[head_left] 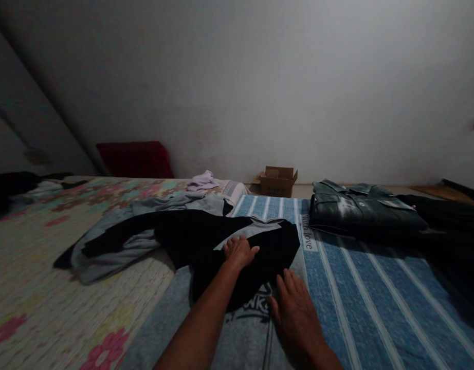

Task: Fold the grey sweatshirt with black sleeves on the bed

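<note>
the black garment [179,234] lies in the middle of the scene, its body bunched on the blue striped cover [348,308] and one sleeve running out to the left. it looks like soft, limp knit, so i'd judge it light, not fragile and, being matt, hardly slippery; it should fold easily but crease and sag if lifted by one spot. the grey-edged collar [266,221] at the far side and the folded edge on the right look like the firmest places to take hold, while the loose sleeve would probably trail. the left hand [240,250] rests palm down on the black cloth, fingers slightly bent and not closed round anything. the right hand [296,306] is open too, palm down at the near right edge; whether its fingertips pinch the fabric i cannot tell. grey lettering [256,303] shows just beside it, on the garment or the cover, i can't say which. left of that, under the sleeve, a crumpled grey garment [134,249] spreads onto the flowered cover [144,308]. farther off are a lilac cloth [203,181], an open cardboard box [277,184] by the wall, and, on the far right, a folded dark jacket [364,208].
</note>
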Demonstrator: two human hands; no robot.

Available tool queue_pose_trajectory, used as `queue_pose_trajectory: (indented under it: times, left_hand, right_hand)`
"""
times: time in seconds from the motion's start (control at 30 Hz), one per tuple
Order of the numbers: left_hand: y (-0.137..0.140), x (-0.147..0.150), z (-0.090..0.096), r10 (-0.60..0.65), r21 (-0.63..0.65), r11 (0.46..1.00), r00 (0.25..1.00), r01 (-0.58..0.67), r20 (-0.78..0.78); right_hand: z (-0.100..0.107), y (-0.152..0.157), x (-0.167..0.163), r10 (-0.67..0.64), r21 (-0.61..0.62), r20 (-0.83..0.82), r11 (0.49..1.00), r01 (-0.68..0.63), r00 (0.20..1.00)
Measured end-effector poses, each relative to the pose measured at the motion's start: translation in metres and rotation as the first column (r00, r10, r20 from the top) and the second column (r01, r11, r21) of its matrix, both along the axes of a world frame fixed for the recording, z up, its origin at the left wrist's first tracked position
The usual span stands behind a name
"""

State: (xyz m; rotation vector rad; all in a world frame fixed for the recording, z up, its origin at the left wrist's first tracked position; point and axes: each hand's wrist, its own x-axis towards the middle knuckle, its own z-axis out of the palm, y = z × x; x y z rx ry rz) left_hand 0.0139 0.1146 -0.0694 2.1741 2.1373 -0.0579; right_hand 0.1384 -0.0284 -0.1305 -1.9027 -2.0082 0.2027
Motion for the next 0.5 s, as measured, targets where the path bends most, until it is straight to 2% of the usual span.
queue_pose_trajectory:
  times: [0.23,0.5]
  left_hand:
    - [-0.007,-0.011,-0.025,-0.02,0.037,0.999,1.0,0.02,0.011]
    - [-0.006,-0.013,-0.042,-0.059,0.12,0.991,0.997,0.054,0.041]
  right_hand:
    - [-0.012,0.0,0.001,-0.017,0.077,-0.011,0.997,0.018,1.0]
    - [-0.02,0.003,0.006,0.01,0.031,-0.001,0.999,-0.01,1.0]
